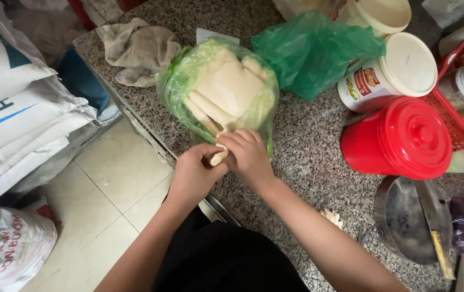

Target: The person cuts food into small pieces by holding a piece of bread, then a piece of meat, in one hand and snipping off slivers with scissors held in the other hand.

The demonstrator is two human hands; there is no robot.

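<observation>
1. At the centre of the frame we see a clear green-tinted bag packed with pale cream rubber gloves, lying on the speckled granite bench near its front edge.
2. One glove cuff sticks out of the bag's lower end, just below centre. Both hands meet on it.
3. Our left hand has its grip closed on the cuff from the left, thumb and fingers pinching it.
4. Our right hand is curled over the same cuff from the right, fingers folded down and touching the left hand — its grip is closed on the cuff too.
5. Just beside the bag, at upper centre-right, lies a crumpled, darker green plastic bag.
6. At upper left of the bench sits a rumpled grey cloth.
7. To the right stand a red tub with a red lid and, above it, a white tub with a cream lid; a red basket holding jars runs along the right edge.
8. At lower right rests a round metal pan with a blade lying across it.
9. At the left of the frame — off the bench — white sacks are stacked above the tiled floor.
</observation>
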